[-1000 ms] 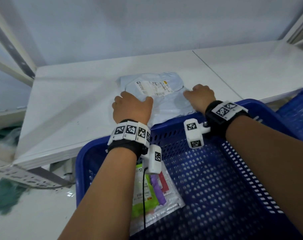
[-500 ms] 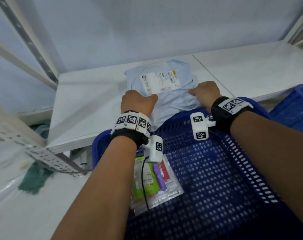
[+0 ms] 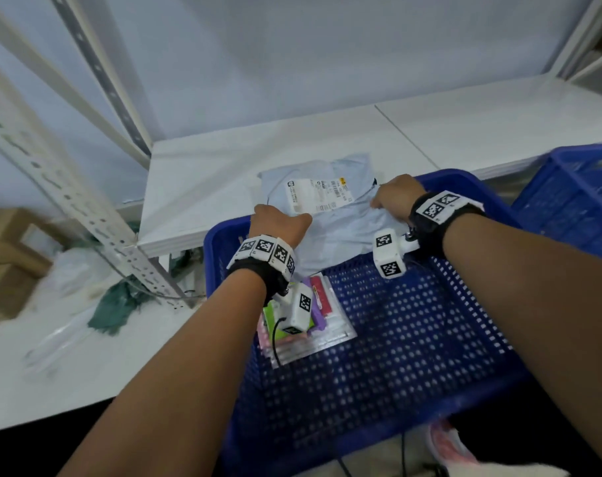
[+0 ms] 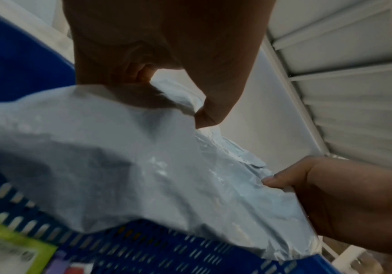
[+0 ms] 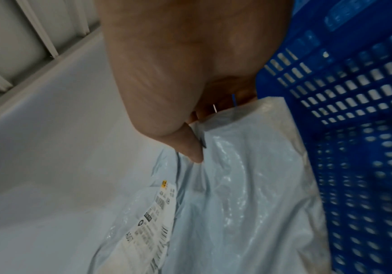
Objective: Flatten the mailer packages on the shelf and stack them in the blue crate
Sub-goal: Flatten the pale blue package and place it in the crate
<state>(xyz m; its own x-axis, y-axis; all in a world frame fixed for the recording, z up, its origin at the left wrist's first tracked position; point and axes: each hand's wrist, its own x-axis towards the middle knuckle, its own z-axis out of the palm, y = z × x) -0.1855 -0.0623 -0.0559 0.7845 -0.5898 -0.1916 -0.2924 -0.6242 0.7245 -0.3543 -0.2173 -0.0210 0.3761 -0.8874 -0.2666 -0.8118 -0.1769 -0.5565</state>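
A pale blue mailer [image 3: 330, 215] with a white shipping label [image 3: 315, 195] lies half on the white shelf [image 3: 203, 187], its near end draped over the far rim of the blue crate [image 3: 413, 346]. My left hand [image 3: 279, 223] grips its left edge, thumb on top [image 4: 210, 116]. My right hand [image 3: 394, 197] pinches its right edge, thumb pressed into the plastic [image 5: 191, 150]. The mailer [image 4: 143, 166] sags over the crate wall [image 4: 143, 246]. A clear flat package [image 3: 310, 321] with green, purple and red contents lies on the crate floor.
A second blue crate [image 3: 575, 201] stands to the right. A white perforated shelf upright [image 3: 69, 201] slants down at the left. Cardboard boxes [image 3: 7, 259] and green cloth [image 3: 117, 304] lie on the floor at the left. The shelf's back wall [image 3: 292, 63] rises behind the mailer.
Both hands have pulled the mailer toward me off the shelf; its near end now hangs over the crate's far rim. The camera has swung left and back.
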